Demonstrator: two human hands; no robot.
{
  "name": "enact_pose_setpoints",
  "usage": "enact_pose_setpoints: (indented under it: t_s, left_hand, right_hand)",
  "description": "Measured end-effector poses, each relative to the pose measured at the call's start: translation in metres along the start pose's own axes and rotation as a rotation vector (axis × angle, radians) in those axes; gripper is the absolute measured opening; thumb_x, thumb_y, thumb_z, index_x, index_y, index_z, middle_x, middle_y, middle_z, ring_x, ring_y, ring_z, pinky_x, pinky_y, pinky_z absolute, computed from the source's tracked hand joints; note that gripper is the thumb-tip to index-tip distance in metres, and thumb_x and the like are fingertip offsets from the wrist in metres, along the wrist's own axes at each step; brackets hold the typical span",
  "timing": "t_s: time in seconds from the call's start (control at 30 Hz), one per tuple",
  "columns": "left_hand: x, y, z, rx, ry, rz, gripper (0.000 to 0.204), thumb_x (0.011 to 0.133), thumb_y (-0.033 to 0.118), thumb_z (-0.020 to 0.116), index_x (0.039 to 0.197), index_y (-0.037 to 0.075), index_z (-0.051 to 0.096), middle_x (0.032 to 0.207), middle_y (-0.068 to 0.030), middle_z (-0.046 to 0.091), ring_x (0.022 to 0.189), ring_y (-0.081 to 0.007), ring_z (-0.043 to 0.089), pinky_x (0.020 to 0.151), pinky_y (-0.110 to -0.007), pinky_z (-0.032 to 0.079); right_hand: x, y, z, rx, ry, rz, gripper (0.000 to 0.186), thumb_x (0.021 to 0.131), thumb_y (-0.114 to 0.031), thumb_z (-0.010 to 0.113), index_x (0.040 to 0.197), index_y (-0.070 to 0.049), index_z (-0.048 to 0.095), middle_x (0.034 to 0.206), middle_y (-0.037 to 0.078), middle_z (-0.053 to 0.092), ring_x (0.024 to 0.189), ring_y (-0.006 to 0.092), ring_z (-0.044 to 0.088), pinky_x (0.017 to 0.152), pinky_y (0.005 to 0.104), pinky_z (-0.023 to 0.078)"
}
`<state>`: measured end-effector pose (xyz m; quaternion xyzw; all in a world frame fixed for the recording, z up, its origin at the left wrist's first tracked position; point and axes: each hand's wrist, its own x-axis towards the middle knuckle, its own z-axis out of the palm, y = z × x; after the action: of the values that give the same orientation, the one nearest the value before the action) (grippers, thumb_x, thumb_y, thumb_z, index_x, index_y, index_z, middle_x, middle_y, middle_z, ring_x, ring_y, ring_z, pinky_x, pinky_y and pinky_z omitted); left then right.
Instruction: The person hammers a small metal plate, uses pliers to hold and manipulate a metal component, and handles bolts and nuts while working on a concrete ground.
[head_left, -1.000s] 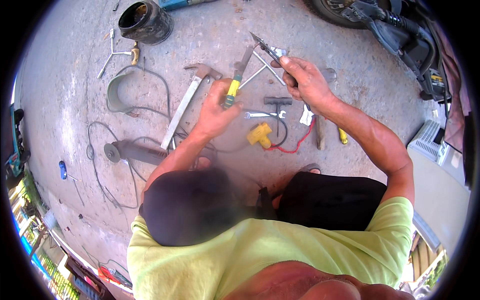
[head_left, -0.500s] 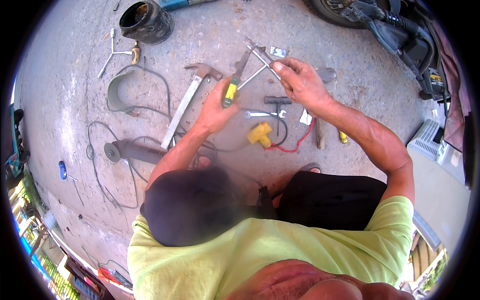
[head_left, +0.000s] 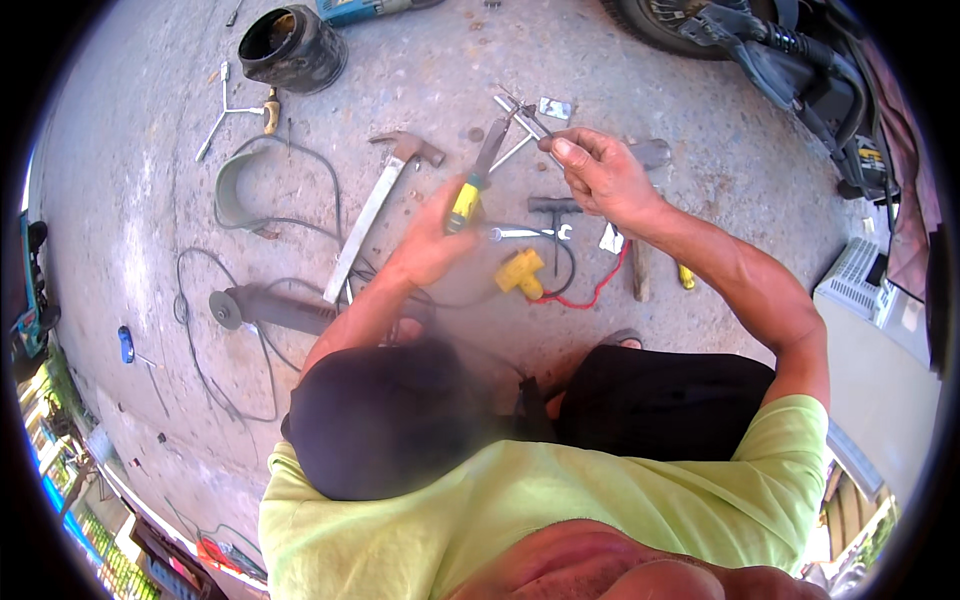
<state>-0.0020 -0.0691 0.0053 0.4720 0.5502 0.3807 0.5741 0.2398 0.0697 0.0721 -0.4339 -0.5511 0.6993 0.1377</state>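
My left hand (head_left: 437, 235) is closed around a yellow-and-green handle, part of a tool with a long flat metal blade (head_left: 489, 150); whether it is a knife or a file is unclear. Ahead and to the right, my right hand (head_left: 605, 178) pinches a slim metal piece (head_left: 535, 122) between thumb and fingers. The blade's tip meets or overlaps this piece; contact is hard to judge. Beneath them shows a silver rod (head_left: 512, 153). A claw hammer (head_left: 375, 215) lies left of my left hand. Below my hands are a black T-handle tool (head_left: 555, 207) and an open-end wrench (head_left: 530, 234).
An angle grinder (head_left: 270, 308) and loose cable lie on the left. A yellow plastic piece (head_left: 518, 272) with a red wire is near my knees. Farther off stand a black bucket-like container (head_left: 292, 50) and a motorbike (head_left: 790, 70). A three-armed wrench (head_left: 225, 108) rests at far left.
The blade in my left hand has shifted slightly right and nearer to me. The metal piece in my right hand has turned and its end has dropped a little toward me.
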Motion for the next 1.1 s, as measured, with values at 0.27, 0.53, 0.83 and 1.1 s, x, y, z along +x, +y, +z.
enact_pose_setpoints:
  t_s: [0.27, 0.53, 0.83, 1.1]
  left_hand:
    - [0.001, 0.01, -0.004, 0.206, 0.13, 0.047, 0.066, 0.081, 0.015, 0.071, 0.141, 0.0, 0.051, 0.12, -0.0187, 0.062, 0.109, -0.0325, 0.063, 0.097, -0.043, 0.05]
    - [-0.023, 0.008, 0.008, -1.119, -0.605, -0.333, 0.079, 0.073, 0.036, 0.076, 0.141, 0.004, 0.053, 0.101, -0.0151, 0.061, 0.078, -0.027, 0.06, 0.071, -0.042, 0.05]
    - [-0.008, 0.017, 0.004, 0.28, 0.07, 0.014, 0.068, 0.082, 0.02, 0.076, 0.142, -0.001, 0.05, 0.117, -0.0172, 0.064, 0.107, -0.0265, 0.064, 0.095, -0.039, 0.05]
    - [-0.007, -0.018, -0.015, 0.162, 0.16, -0.119, 0.065, 0.084, 0.019, 0.077, 0.139, -0.004, 0.051, 0.114, -0.0168, 0.063, 0.102, -0.0243, 0.064, 0.094, -0.038, 0.052]
  right_hand:
    - [-0.012, -0.023, 0.015, 0.211, -0.041, 0.196, 0.047, 0.107, -0.043, 0.056, 0.122, 0.001, 0.061, 0.066, -0.008, 0.037, 0.055, 0.0034, 0.034, 0.049, 0.0236, 0.029]
    - [0.005, 0.011, -0.029, -0.436, -0.055, -0.332, 0.054, 0.098, -0.042, 0.071, 0.13, 0.0, 0.061, 0.083, -0.003, 0.056, 0.067, 0.0055, 0.05, 0.058, 0.0251, 0.041]
    - [0.0, -0.004, -0.012, 0.065, -0.092, 0.171, 0.053, 0.103, -0.049, 0.06, 0.123, 0.001, 0.059, 0.072, -0.006, 0.042, 0.056, 0.0042, 0.037, 0.048, 0.023, 0.029]
    - [0.0, -0.012, -0.012, 0.205, -0.019, 0.28, 0.056, 0.109, -0.05, 0.047, 0.128, 0.001, 0.057, 0.073, -0.005, 0.043, 0.055, 0.0043, 0.037, 0.048, 0.0236, 0.025]
